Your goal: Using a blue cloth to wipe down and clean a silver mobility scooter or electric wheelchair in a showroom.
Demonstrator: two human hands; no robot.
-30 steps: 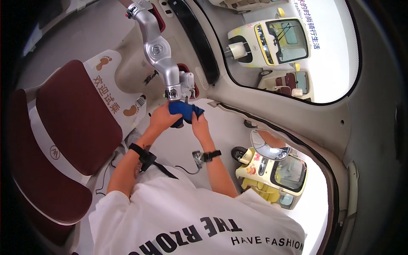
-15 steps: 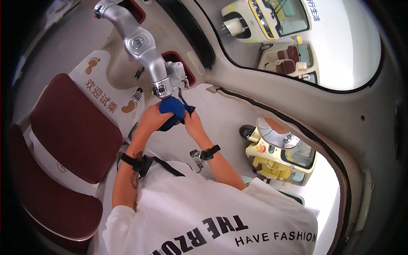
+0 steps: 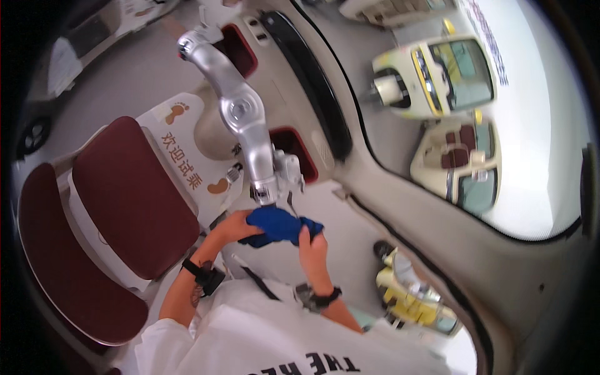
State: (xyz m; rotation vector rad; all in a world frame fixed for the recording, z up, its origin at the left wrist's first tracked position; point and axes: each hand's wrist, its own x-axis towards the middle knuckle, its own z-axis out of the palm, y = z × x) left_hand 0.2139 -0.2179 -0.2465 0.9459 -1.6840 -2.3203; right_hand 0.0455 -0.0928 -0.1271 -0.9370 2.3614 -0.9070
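A dark blue cloth (image 3: 275,224) is bunched between my two hands, just beyond the near end of a silver handlebar (image 3: 240,112). My left hand (image 3: 232,228) is closed on the cloth's left side, with its fingers partly hidden in the folds. At the other end, my right hand (image 3: 312,245) pinches the cloth, thumb pointing up. Bar and cloth meet or overlap here; I cannot tell whether they touch. A brake lever (image 3: 292,203) hangs beside the bar's near end, close above the cloth.
Dark red seat cushions (image 3: 134,197) stand to the left. Red-lined dashboard pockets (image 3: 294,150) lie behind the handlebar. The windshield frame (image 3: 375,156) curves along the right, with small yellow-and-white vehicles (image 3: 437,75) outside. Black straps with devices (image 3: 206,275) sit on my wrists.
The view has shifted, so the scene sits lower and further right. My hands have moved apart, and the cloth is spread wider between them.
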